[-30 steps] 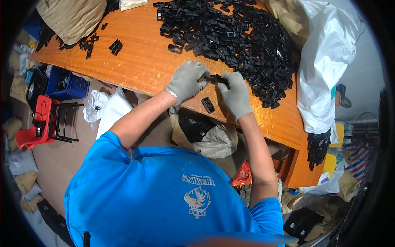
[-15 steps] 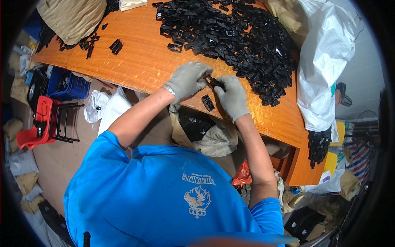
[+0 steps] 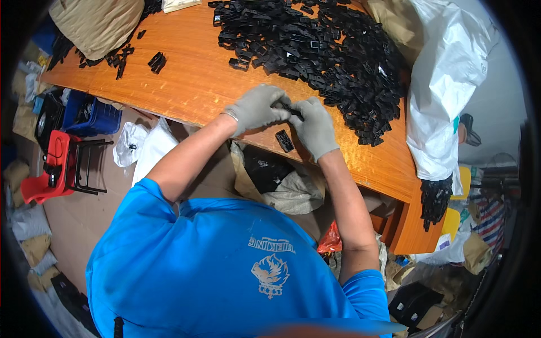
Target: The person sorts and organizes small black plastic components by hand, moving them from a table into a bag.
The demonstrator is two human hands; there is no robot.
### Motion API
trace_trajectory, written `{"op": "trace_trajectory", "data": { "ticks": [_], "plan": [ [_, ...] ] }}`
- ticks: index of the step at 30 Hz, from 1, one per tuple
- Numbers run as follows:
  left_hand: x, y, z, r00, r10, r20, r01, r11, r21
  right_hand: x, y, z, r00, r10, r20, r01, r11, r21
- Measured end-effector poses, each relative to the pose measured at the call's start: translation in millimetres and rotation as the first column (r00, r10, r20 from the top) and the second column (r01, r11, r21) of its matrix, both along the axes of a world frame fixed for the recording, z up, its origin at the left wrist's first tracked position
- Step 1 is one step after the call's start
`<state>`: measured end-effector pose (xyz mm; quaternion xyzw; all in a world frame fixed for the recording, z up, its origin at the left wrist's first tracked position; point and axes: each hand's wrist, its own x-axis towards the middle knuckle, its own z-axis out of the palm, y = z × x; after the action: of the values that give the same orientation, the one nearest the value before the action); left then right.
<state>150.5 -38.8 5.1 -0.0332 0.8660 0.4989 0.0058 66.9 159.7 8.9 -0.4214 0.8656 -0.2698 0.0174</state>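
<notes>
Over the near edge of the wooden table (image 3: 186, 96), my gloved hands meet around a small black plastic part (image 3: 294, 112). My left hand (image 3: 259, 108) grips it from one side, fingers closed. From the other side my right hand (image 3: 314, 127) pinches it, its thumb and fingers bent. Most of the part is covered by the grey gloves. A loose rectangular black plastic piece (image 3: 284, 141) lies between my wrists, close to the table edge. Beyond my hands spreads a large pile of similar black parts (image 3: 315, 50).
A white sack (image 3: 445, 84) stands along the table's right side. Far left are a brown paper bag (image 3: 96, 25) and a few black pieces (image 3: 157, 62). Below the edge hangs an open sack (image 3: 296, 191). A red chair (image 3: 56, 169) and blue crate (image 3: 90, 121) are at left.
My hands have drawn closer together, and my right fingers now cover more of the black part. The loose piece near the edge has stayed put.
</notes>
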Motion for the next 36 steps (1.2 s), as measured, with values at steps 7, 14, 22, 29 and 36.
{"op": "trace_trajectory", "data": {
  "ticks": [7,14,22,29,36],
  "plan": [
    [-16.1,5.3,19.3,0.964,0.107,0.243,-0.074,0.987,-0.143,-31.2,-2.4,6.3,0.866,-0.105,0.488,0.063,0.993,0.102],
    [-7.3,-3.9,-4.1,0.992,-0.114,0.044,0.122,0.942,-0.313,-3.5,25.6,8.3,0.868,-0.063,0.492,-0.015,0.988,0.153],
    [-55.0,6.3,14.4,0.933,0.056,-0.355,-0.306,0.645,-0.7,-48.6,43.4,21.9,0.954,-0.196,-0.226,0.203,0.979,0.007],
    [-77.5,7.9,16.5,0.961,0.002,-0.276,-0.241,0.499,-0.833,-57.8,34.0,7.1,0.917,-0.158,-0.367,0.285,0.903,0.322],
    [-60.6,17.8,16.3,0.994,0.083,-0.072,-0.11,0.712,-0.694,-25.0,34.2,6.6,0.973,-0.204,-0.106,0.224,0.943,0.246]
  ]
}}
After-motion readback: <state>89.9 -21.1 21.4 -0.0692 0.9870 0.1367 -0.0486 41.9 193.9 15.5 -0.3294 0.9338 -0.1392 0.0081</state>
